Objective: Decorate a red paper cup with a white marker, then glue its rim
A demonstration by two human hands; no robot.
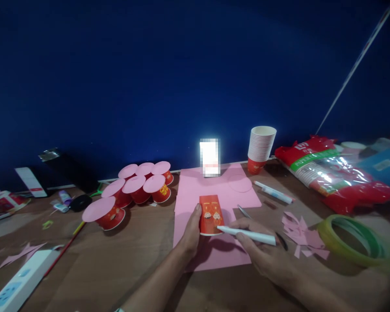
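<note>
A red paper cup (210,214) stands upside down on a pink paper sheet (195,186) in the middle of the wooden table. My left hand (191,234) is closed on the cup's left side, thumb up along it. My right hand (263,249) grips a white pen (247,234) whose tip touches the cup's rim at the lower right. A faint circle outline shows on the sheet near its far right corner.
Several upturned red cups capped with pink discs (134,190) stand at the left. A stack of cups (260,147), a white marker (274,193), scissors (245,212), pink scraps (303,236), a green tape ring (352,238), a cup package (331,173), a power strip (17,284) and a bright phone (209,157) surround the sheet.
</note>
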